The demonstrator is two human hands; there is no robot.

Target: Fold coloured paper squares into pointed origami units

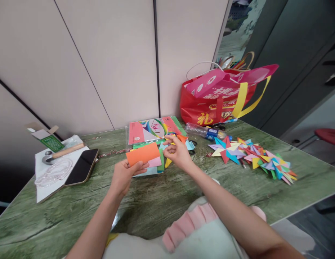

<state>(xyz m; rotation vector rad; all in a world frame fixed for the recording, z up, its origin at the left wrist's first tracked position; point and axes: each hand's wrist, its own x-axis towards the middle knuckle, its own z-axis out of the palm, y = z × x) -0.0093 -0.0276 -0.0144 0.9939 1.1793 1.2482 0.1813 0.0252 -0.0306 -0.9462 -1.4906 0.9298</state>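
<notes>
My left hand (123, 175) pinches a folded orange sheet of paper (142, 154) by its lower left part, thumb on top. Just right of the sheet, my right hand (178, 152) is raised with fingers bent and apart, and nothing shows in it. Beneath the orange paper lie pink paper (155, 162), green paper (161, 166) and light blue paper (149, 172). Behind my right hand, small folded orange and blue pieces and black scissor handles (192, 152) are partly hidden. Several multicoloured paper stars (225, 149) lie in a row to the right.
Packs of coloured paper (137, 133) lie against the wall on the green table (83, 216). A plastic bottle (205, 131) lies before a red bag (200, 106). At left are a phone (82, 167), a wooden-handled tool (66, 151), clear beads (55, 172) and a green box (50, 141).
</notes>
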